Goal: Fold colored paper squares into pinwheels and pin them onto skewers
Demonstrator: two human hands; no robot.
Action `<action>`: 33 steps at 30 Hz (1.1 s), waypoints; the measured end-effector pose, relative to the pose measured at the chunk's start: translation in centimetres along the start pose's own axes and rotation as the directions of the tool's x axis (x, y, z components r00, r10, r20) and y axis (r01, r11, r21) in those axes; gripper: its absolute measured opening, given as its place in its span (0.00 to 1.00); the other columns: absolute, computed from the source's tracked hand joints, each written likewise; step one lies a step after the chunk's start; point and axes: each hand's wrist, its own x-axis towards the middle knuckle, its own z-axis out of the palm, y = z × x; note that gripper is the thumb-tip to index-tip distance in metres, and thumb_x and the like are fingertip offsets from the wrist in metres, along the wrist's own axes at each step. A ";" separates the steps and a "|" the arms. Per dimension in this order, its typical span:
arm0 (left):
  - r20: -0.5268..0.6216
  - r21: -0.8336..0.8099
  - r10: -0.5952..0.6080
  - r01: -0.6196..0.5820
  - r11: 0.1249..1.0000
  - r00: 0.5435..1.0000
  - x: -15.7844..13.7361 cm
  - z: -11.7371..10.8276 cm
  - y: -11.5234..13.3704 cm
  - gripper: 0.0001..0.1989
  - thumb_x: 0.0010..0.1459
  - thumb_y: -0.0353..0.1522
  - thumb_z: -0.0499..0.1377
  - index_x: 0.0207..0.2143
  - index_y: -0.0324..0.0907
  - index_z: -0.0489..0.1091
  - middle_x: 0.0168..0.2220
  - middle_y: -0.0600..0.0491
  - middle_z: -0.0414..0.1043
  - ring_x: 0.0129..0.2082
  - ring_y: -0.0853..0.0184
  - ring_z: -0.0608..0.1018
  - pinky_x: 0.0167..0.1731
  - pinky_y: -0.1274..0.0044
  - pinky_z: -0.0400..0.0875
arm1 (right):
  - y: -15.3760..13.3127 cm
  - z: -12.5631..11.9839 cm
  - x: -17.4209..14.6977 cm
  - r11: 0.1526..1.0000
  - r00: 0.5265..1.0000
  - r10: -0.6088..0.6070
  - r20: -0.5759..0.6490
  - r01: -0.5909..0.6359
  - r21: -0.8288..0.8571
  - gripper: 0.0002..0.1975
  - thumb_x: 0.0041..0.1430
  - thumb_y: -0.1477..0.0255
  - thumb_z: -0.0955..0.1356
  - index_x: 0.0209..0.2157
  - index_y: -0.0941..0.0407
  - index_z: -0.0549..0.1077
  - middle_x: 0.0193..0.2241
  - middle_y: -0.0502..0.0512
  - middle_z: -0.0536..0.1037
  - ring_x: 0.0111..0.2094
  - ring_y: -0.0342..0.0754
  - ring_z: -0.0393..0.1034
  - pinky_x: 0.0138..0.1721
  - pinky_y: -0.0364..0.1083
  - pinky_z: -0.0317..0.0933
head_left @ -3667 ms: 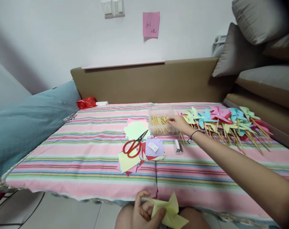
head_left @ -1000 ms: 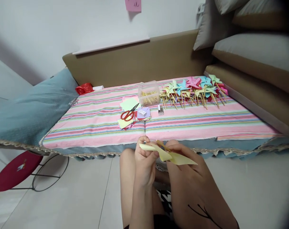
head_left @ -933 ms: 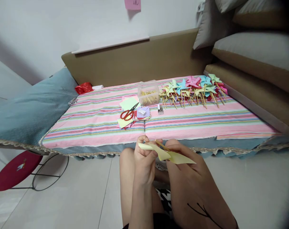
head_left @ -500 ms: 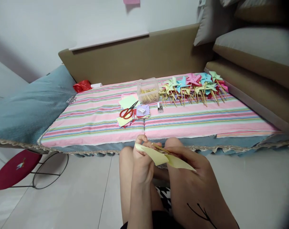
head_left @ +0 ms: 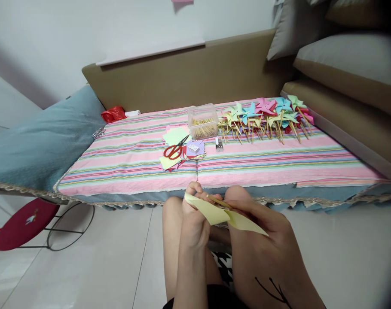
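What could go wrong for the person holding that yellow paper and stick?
The folded paper looks thin, so it might crease or tear if the left hand squeezes hard.

The stick is slim and could slip from the right hand or poke the paper.

The scissors lie on loose sheets with bare blades, so a careless reach there could bring a cut.
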 end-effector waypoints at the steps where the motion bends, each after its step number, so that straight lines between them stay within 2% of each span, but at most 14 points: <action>1: 0.000 0.002 -0.001 0.001 1.000 1.000 0.0 0.0 0.0 0.26 0.34 0.34 0.74 0.31 0.45 0.61 0.17 0.65 0.67 0.25 0.73 0.78 0.35 0.80 0.72 | -0.1 0.0 0.0 1.000 1.000 -0.002 -0.002 0.002 -0.002 0.08 0.56 0.68 0.68 0.37 0.48 0.80 0.37 0.55 0.79 0.42 0.56 0.71 0.37 0.52 0.69; 7: -0.013 -0.002 0.011 -0.011 1.000 1.000 0.0 0.1 0.2 0.27 0.31 0.37 0.74 0.28 0.44 0.60 0.17 0.65 0.68 0.24 0.72 0.78 0.31 0.81 0.73 | -0.6 0.1 -0.1 0.999 1.000 0.002 0.011 -0.001 -0.032 0.09 0.57 0.68 0.67 0.37 0.47 0.80 0.38 0.54 0.79 0.43 0.56 0.70 0.39 0.53 0.68; 12: 0.013 -0.034 0.031 -0.030 0.999 0.999 0.0 0.2 0.1 0.26 0.33 0.35 0.74 0.28 0.44 0.60 0.19 0.64 0.70 0.25 0.74 0.78 0.33 0.82 0.73 | -0.4 0.1 -0.1 1.000 1.000 -0.004 0.020 0.004 -0.004 0.09 0.57 0.68 0.68 0.39 0.48 0.80 0.37 0.54 0.79 0.43 0.56 0.72 0.38 0.53 0.69; 22: 0.004 -0.018 0.044 -0.043 0.999 0.999 0.1 0.2 0.0 0.29 0.31 0.38 0.74 0.26 0.43 0.57 0.18 0.64 0.67 0.24 0.72 0.78 0.32 0.80 0.73 | 0.2 0.1 -0.2 0.999 0.999 -0.036 -0.004 0.036 0.024 0.10 0.57 0.70 0.68 0.39 0.48 0.80 0.37 0.54 0.80 0.44 0.56 0.73 0.41 0.55 0.70; 26: -0.004 -0.036 0.032 -0.032 0.999 0.999 0.1 0.4 0.0 0.28 0.30 0.36 0.75 0.26 0.43 0.58 0.17 0.64 0.67 0.23 0.75 0.77 0.32 0.83 0.73 | 0.0 0.2 -0.2 0.999 1.000 -0.023 0.010 0.022 0.033 0.10 0.57 0.70 0.69 0.40 0.48 0.80 0.38 0.54 0.80 0.45 0.56 0.73 0.39 0.54 0.71; 33: -0.033 -0.016 0.036 -0.036 0.999 0.999 0.1 0.4 0.0 0.28 0.30 0.36 0.75 0.26 0.44 0.58 0.18 0.64 0.66 0.24 0.74 0.76 0.33 0.82 0.73 | -0.1 0.2 0.0 0.999 0.999 0.003 0.034 -0.004 0.043 0.11 0.57 0.71 0.68 0.41 0.47 0.79 0.41 0.53 0.80 0.48 0.57 0.71 0.44 0.57 0.70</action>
